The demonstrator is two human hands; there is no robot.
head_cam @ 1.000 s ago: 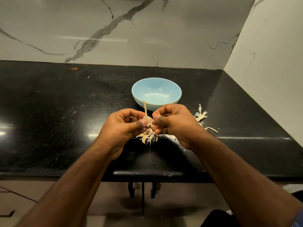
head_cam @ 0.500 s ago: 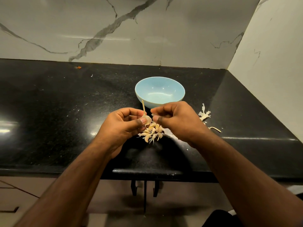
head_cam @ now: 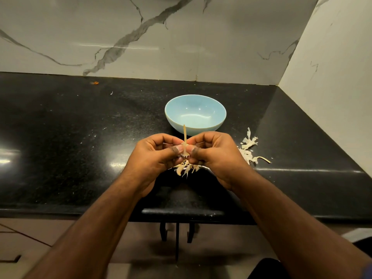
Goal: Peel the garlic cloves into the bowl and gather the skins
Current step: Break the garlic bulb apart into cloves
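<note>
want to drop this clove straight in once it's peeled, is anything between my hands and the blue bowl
Nothing visible. Both hands, left and right, pinch the garlic just in front of the bowl, with only bare countertop between. The bowl looks empty. The skins lie off to the right.

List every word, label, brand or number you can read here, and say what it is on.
None: no readable text shows. The blue bowl, black counter, marble wall, garlic skins and the garlic pinched by the left hand and right hand carry no print.
</note>
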